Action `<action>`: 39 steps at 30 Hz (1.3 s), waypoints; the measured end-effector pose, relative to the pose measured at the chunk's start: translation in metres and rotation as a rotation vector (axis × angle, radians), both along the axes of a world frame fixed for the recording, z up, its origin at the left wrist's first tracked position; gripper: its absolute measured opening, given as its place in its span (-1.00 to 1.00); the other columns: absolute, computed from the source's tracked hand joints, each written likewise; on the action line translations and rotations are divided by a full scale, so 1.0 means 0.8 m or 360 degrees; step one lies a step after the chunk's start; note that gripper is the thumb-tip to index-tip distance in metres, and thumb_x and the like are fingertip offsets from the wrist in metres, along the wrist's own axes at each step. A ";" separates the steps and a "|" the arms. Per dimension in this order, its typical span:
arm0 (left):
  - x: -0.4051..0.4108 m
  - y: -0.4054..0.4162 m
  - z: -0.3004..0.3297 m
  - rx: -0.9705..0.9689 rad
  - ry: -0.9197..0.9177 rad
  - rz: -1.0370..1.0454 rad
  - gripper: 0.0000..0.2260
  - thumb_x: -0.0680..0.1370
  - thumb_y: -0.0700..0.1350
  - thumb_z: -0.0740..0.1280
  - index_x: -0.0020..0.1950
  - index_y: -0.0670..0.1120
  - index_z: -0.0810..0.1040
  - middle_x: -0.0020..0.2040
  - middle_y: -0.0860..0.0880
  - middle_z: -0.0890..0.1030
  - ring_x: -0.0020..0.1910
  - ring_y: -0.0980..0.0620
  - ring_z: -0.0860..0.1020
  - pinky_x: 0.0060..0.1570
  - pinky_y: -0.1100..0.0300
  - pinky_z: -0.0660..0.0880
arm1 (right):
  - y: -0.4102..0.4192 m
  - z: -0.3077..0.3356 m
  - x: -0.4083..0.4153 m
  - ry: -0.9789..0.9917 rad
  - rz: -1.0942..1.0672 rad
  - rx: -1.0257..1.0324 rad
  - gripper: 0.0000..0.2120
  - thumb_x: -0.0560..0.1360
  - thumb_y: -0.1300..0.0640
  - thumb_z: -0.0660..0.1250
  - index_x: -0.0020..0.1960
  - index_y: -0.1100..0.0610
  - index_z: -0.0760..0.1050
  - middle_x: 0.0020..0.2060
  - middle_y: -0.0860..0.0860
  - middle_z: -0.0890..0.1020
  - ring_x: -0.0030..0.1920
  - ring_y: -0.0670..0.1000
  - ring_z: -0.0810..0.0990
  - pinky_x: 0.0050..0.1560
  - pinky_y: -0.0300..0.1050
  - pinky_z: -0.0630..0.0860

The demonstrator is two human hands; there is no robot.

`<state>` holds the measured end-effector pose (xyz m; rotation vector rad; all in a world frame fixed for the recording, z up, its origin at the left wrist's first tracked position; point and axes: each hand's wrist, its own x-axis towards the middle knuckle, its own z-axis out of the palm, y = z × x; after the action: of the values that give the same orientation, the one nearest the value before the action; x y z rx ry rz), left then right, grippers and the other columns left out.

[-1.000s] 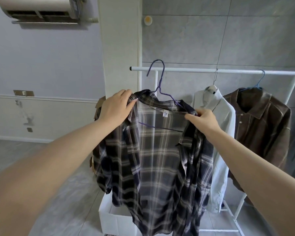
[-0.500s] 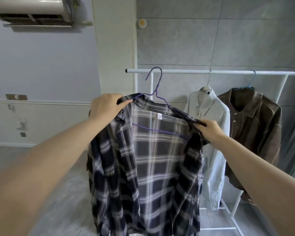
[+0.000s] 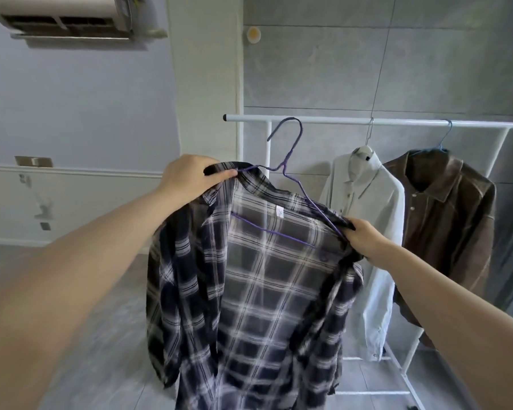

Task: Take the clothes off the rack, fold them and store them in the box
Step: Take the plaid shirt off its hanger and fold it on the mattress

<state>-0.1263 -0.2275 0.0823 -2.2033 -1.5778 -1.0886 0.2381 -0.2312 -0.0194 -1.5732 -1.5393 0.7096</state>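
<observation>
Compared with a second ago, the plaid shirt (image 3: 258, 291) on its purple hanger (image 3: 290, 161) is tilting, its right shoulder sinking further below the white rack (image 3: 397, 122). The left hand (image 3: 190, 177) is gripping the left shoulder, fingers curled over the collar. The right hand (image 3: 365, 239) is pinching the right shoulder and hanger end. The hook is hanging free, just below the rack's bar.

I log a wall-mounted air conditioner (image 3: 62, 17) at upper left on a pale lilac wall (image 3: 80, 108). A white pillar (image 3: 206, 84) stands right of it, then grey wall panels (image 3: 314, 69) with a small round yellowish fitting (image 3: 253, 34) near the top. Grey tiled floor (image 3: 107, 335) below; blurred at lower left.
</observation>
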 end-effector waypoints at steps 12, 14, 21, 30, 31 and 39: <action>-0.001 0.008 -0.011 -0.0083 -0.0035 -0.0031 -0.44 0.40 0.49 0.16 -0.14 0.06 0.69 -0.40 0.02 0.59 -0.37 0.02 0.54 -0.29 0.15 0.42 | -0.004 -0.009 -0.008 0.0353 0.0283 -0.0468 -0.82 0.61 0.13 0.29 0.12 0.06 0.65 0.03 0.11 0.69 0.00 0.10 0.60 0.14 0.05 0.51; -0.001 0.014 -0.014 -0.0099 -0.0166 -0.0044 -0.34 0.35 0.57 0.10 -0.14 0.06 0.68 -0.33 0.04 0.64 -0.27 0.00 0.59 -0.17 0.10 0.52 | -0.004 -0.010 -0.014 0.0474 0.0351 -0.0514 -0.76 0.63 0.12 0.23 0.11 0.08 0.67 0.09 0.07 0.71 0.09 0.11 0.64 0.28 0.08 0.48; 0.006 0.024 -0.023 -0.0152 -0.0073 0.0054 -0.37 0.49 0.44 0.07 -0.10 -0.06 0.64 -0.22 -0.03 0.65 -0.19 -0.02 0.58 -0.08 0.00 0.52 | -0.012 0.002 -0.024 0.0667 0.0427 -0.0489 -0.52 0.62 -0.12 0.22 0.00 0.28 0.68 -0.21 0.14 0.68 -0.26 0.08 0.60 -0.11 -0.07 0.56; -0.006 0.039 -0.033 -0.0348 -0.0220 0.0287 -0.50 0.61 0.19 0.15 -0.25 -0.20 0.52 -0.32 -0.09 0.53 -0.31 -0.07 0.48 -0.32 0.09 0.36 | -0.012 0.000 -0.019 0.0591 0.0392 -0.0309 -0.60 0.58 -0.11 0.30 -0.08 0.25 0.60 -0.41 -0.01 0.13 -0.42 -0.03 0.07 -0.30 -0.05 -0.04; -0.011 0.043 -0.034 -0.0408 -0.0279 0.0346 -0.51 0.62 0.17 0.17 -0.31 -0.19 0.47 -0.34 -0.08 0.50 -0.32 -0.07 0.45 -0.36 0.12 0.30 | -0.012 0.000 -0.018 0.0556 0.0371 -0.0313 -0.62 0.59 -0.09 0.30 -0.11 0.24 0.60 -0.41 0.00 0.14 -0.42 -0.03 0.07 -0.31 -0.06 -0.03; -0.055 0.059 -0.057 -0.0676 -0.0732 0.0659 -0.60 0.65 0.07 0.15 -0.13 -0.23 0.50 -0.12 -0.22 0.57 -0.30 -0.13 0.54 -0.34 0.14 0.39 | -0.010 -0.003 -0.009 0.0193 0.0147 -0.0351 -0.63 0.57 -0.08 0.30 -0.22 0.19 0.55 -0.45 0.02 0.24 -0.48 -0.05 0.16 -0.44 -0.18 0.11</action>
<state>-0.1704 -0.1801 0.0366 -1.7739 -2.5261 -1.2735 0.2306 -0.2390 -0.0221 -1.5931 -1.4920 1.0377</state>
